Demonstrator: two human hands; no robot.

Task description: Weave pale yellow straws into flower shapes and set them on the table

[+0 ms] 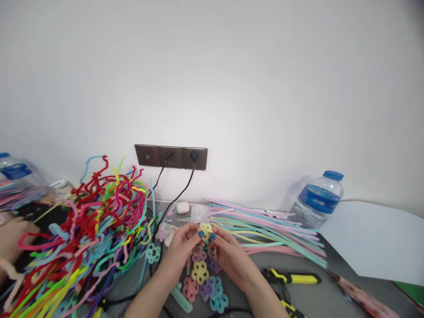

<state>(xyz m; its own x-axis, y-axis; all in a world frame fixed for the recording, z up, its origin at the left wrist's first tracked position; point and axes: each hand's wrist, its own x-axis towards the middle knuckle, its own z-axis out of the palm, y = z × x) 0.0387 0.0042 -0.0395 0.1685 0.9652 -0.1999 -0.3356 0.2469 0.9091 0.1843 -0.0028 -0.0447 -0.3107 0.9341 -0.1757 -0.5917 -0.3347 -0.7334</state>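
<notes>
Between my two hands, above the grey table, is a small pale yellow pipe-cleaner flower (205, 229). My left hand (183, 244) pinches its left side with thumb and fingers. On the other side, my right hand (229, 250) grips it the same way, its fingertips partly behind it. Below the hands lie several finished pipe-cleaner flowers: a yellow one (200, 272), a pink one (191, 289), a purple one (207, 288) and blue ones (219, 301). A mint flower (153, 253) rests left of my left hand.
A tangled heap of coloured pipe cleaners (109, 229) fills the left. Straight pastel pipe cleaners (265, 229) lie behind my right hand. Yellow-black pliers (294, 278), a glue gun (361, 296), a water bottle (318, 198) and white paper (374, 238) are rightward. Another person's hand (16, 238) is far left.
</notes>
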